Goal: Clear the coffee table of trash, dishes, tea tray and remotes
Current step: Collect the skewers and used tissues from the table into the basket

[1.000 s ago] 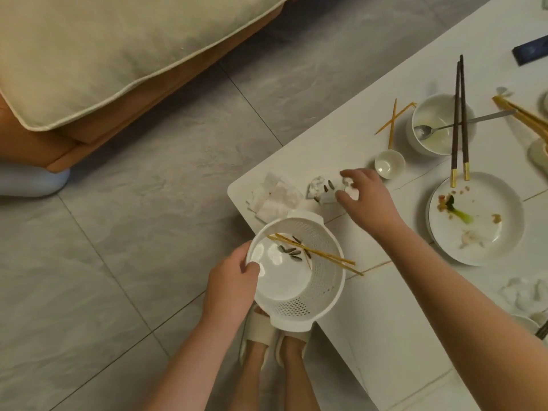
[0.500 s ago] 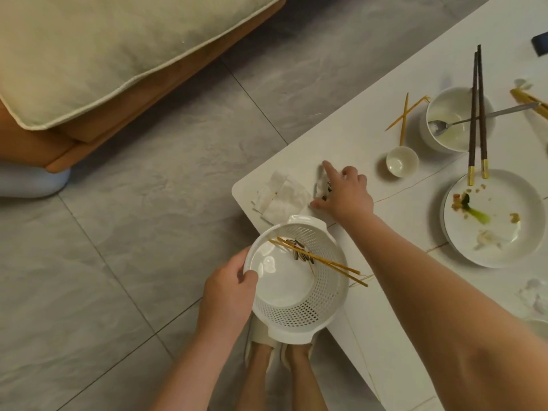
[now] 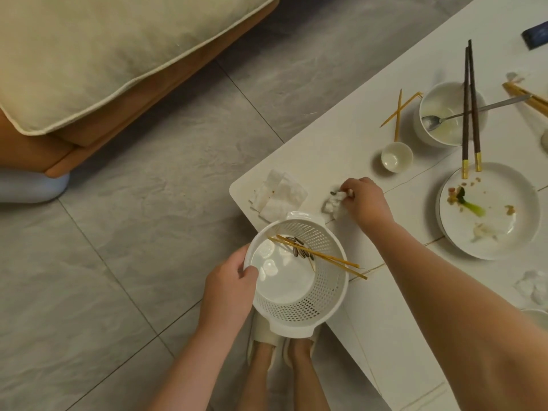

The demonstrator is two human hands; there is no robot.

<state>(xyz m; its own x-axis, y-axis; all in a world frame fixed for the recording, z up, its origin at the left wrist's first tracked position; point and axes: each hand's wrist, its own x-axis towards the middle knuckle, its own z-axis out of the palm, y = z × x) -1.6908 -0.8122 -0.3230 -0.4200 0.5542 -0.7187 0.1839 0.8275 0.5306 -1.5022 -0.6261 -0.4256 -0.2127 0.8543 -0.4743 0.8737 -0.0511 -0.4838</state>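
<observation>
The right hand (image 3: 366, 203), reaching flat half a second ago, now pinches the crumpled white tissue (image 3: 334, 202) on the table just beyond the white perforated plastic basket (image 3: 299, 280), whose rim the left hand (image 3: 229, 284) grips, so transfer appears imminent.

I read dim, warm, even lighting with soft short shadows beside the bowl (image 3: 447, 114), mild glare on the table (image 3: 341, 149), slight softness overall and wide-angle bending at edges.

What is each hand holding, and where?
Left hand grips the white basket by its rim. Right hand pinches the crumpled tissue at its upper end.
</observation>
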